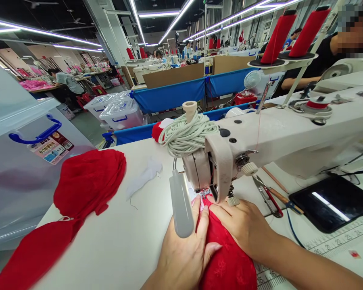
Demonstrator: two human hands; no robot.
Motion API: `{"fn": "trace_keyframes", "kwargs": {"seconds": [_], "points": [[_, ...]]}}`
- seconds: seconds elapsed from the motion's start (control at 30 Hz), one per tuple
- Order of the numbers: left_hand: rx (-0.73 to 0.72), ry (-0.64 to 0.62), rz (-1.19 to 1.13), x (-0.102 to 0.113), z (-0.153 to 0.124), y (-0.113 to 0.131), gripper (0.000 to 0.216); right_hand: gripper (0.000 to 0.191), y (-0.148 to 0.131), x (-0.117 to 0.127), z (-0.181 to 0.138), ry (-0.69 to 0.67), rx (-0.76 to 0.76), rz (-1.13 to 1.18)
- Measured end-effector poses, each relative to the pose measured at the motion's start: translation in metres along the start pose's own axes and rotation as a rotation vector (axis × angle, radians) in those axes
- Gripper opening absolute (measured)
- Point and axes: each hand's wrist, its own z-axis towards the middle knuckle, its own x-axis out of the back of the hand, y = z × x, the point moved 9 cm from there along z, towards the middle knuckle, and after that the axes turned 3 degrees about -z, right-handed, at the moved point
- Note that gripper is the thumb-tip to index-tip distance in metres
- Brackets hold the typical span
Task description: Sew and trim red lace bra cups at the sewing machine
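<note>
A piece of red lace fabric (226,257) runs up to the presser foot (204,194) of a white sewing machine (269,133). My left hand (181,253) lies on the fabric's left side, fingers stretched toward the foot and thumb out over the red cloth. A grey lamp head (181,205) covers part of that hand. My right hand (242,225) rests along the fabric's right edge, fingers extended flat near the foot; its thumb is hidden. A small white-and-pink patch shows between my left fingers.
Bunched red fabric (89,181) and a white scrap (145,177) lie left on the table. Pale cord (189,133) hangs on the machine head. Thread snips (269,197), a black tablet (332,201) and a ruler (335,241) are right. A clear bin (75,137) stands left.
</note>
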Motion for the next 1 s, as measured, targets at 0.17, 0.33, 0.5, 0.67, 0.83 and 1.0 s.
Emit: {"fn": "trace_keyframes", "kwargs": {"seconds": [0.17, 0.33, 0.5, 0.67, 0.83, 1.0], "points": [[-0.023, 0.031, 0.021, -0.001, -0.002, 0.0, 0.07, 0.009, 0.001, 0.0, 0.0, 0.011, -0.004, -0.013], [-0.059, 0.051, 0.046, -0.002, -0.004, 0.002, 0.063, 0.006, 0.001, 0.0, -0.001, 0.008, -0.015, -0.009], [-0.059, 0.042, 0.057, -0.001, -0.002, 0.002, 0.064, 0.01, 0.004, -0.003, -0.001, -0.03, -0.048, 0.024], [-0.058, 0.036, 0.041, -0.002, -0.003, 0.002, 0.064, 0.01, 0.004, -0.004, -0.002, -0.038, -0.049, 0.015], [-0.027, 0.017, 0.026, -0.006, -0.005, 0.0, 0.061, 0.012, 0.003, -0.005, -0.002, -0.042, -0.047, 0.004], [0.007, -0.052, 0.008, -0.011, -0.004, -0.003, 0.058, 0.011, 0.003, -0.002, 0.0, -0.024, -0.046, 0.001]]}}
